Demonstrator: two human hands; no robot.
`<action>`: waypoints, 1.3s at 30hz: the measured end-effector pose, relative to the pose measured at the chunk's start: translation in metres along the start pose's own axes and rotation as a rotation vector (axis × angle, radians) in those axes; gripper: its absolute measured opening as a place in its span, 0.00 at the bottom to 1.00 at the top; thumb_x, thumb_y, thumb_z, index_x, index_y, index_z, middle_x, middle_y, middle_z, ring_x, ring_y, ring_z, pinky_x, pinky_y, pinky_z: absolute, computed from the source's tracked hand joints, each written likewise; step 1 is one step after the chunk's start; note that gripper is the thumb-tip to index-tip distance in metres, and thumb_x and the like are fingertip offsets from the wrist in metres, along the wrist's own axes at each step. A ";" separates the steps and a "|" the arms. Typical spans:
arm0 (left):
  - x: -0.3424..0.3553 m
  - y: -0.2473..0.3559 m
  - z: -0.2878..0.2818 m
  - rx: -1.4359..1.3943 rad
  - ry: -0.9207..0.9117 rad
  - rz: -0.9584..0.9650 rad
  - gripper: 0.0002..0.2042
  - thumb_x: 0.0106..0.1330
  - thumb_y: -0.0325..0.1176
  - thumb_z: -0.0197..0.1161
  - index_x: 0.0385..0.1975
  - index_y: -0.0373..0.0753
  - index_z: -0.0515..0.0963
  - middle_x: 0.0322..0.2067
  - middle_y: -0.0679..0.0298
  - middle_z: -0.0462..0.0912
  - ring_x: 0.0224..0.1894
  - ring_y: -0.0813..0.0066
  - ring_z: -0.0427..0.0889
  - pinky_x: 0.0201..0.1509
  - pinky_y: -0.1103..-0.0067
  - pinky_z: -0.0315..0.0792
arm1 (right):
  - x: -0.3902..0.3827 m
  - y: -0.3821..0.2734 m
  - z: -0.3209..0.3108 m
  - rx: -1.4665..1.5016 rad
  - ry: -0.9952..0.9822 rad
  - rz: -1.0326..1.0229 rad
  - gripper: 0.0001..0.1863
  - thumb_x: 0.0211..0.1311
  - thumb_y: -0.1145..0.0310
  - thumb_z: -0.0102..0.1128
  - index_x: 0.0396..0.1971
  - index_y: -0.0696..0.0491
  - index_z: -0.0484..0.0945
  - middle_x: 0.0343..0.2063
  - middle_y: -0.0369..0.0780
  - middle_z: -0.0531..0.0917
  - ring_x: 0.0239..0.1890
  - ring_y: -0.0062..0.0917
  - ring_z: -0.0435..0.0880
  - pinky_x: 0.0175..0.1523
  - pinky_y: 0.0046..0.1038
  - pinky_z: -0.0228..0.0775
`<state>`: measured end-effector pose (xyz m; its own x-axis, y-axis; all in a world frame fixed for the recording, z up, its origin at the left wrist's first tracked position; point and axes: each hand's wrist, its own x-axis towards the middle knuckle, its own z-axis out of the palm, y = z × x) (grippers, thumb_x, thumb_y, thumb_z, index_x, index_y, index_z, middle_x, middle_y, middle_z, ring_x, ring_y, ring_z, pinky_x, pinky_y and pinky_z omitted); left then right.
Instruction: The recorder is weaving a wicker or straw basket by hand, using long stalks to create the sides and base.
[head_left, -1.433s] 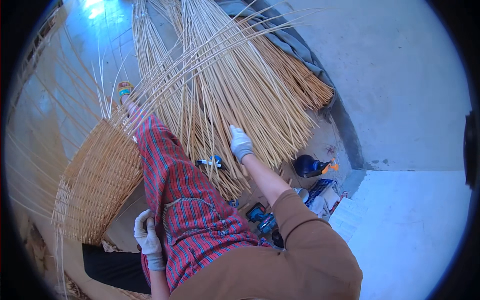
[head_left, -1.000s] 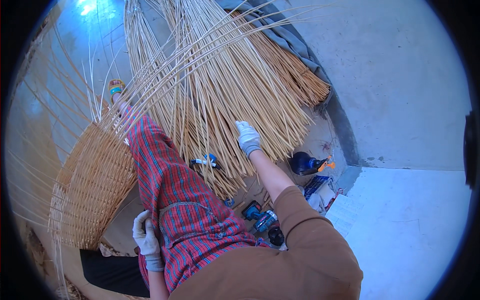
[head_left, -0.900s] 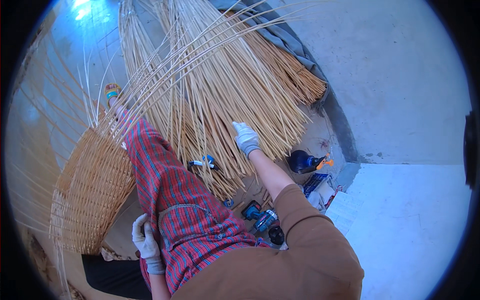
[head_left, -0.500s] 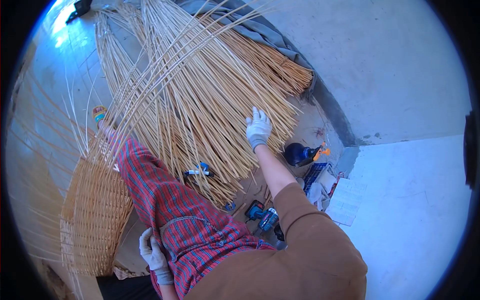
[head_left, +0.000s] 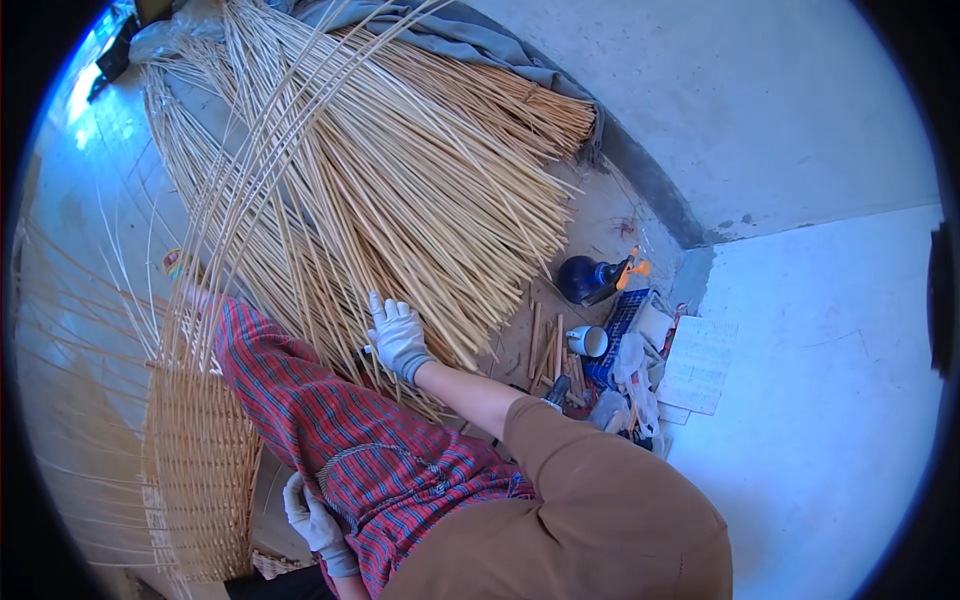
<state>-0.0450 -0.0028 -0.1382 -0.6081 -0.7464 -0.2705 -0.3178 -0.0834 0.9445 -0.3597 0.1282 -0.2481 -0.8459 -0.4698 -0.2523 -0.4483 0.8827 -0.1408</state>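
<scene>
Covering pale rods (head_left: 440, 220), right hand (head_left: 399, 340), fingers spread, left hand (head_left: 317, 521), fingers loosely parted, paper sheet (head_left: 697, 366), faint writing illegible.

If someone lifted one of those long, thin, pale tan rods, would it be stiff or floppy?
Those rods would probably be springy: similar ones curve gently from the tan woven wickerwork. Looking slender, each is likely light. Packed side by side, neighbours may shift too.
</scene>
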 end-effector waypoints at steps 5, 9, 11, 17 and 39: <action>-0.001 -0.007 -0.002 -0.047 0.012 -0.045 0.10 0.74 0.26 0.54 0.51 0.31 0.76 0.46 0.62 0.81 0.49 0.76 0.77 0.59 0.76 0.70 | 0.020 0.070 -0.020 0.215 0.370 -0.174 0.25 0.68 0.55 0.55 0.60 0.52 0.75 0.51 0.42 0.78 0.55 0.38 0.75 0.63 0.41 0.65; 0.000 -0.011 -0.003 -0.001 0.006 -0.043 0.10 0.74 0.27 0.55 0.51 0.31 0.77 0.46 0.62 0.81 0.49 0.76 0.77 0.59 0.77 0.70 | 0.050 0.168 -0.045 0.518 0.607 -0.142 0.18 0.65 0.65 0.55 0.53 0.50 0.78 0.49 0.40 0.79 0.50 0.38 0.78 0.56 0.40 0.70; 0.001 -0.011 -0.002 -0.015 0.012 -0.040 0.10 0.75 0.28 0.55 0.50 0.31 0.77 0.46 0.62 0.80 0.49 0.77 0.77 0.59 0.77 0.70 | 0.058 0.199 -0.050 0.176 0.535 0.310 0.16 0.64 0.67 0.56 0.52 0.49 0.79 0.51 0.43 0.80 0.52 0.41 0.78 0.60 0.42 0.70; 0.002 -0.014 -0.001 -0.031 0.029 -0.046 0.11 0.75 0.30 0.57 0.51 0.32 0.77 0.46 0.62 0.80 0.49 0.77 0.77 0.59 0.77 0.69 | 0.028 0.146 -0.017 0.107 0.176 0.482 0.15 0.69 0.63 0.50 0.52 0.44 0.78 0.37 0.49 0.82 0.39 0.46 0.83 0.46 0.47 0.76; 0.006 -0.024 -0.005 0.005 0.016 -0.055 0.16 0.77 0.38 0.57 0.56 0.33 0.76 0.50 0.62 0.80 0.51 0.75 0.76 0.61 0.75 0.68 | 0.002 0.088 0.033 0.209 0.350 0.372 0.29 0.69 0.62 0.54 0.69 0.48 0.65 0.37 0.45 0.78 0.39 0.39 0.78 0.46 0.41 0.73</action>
<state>-0.0372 -0.0083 -0.1620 -0.5778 -0.7511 -0.3193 -0.3541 -0.1217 0.9273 -0.3911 0.2050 -0.2928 -0.9979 -0.0647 0.0073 -0.0639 0.9522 -0.2987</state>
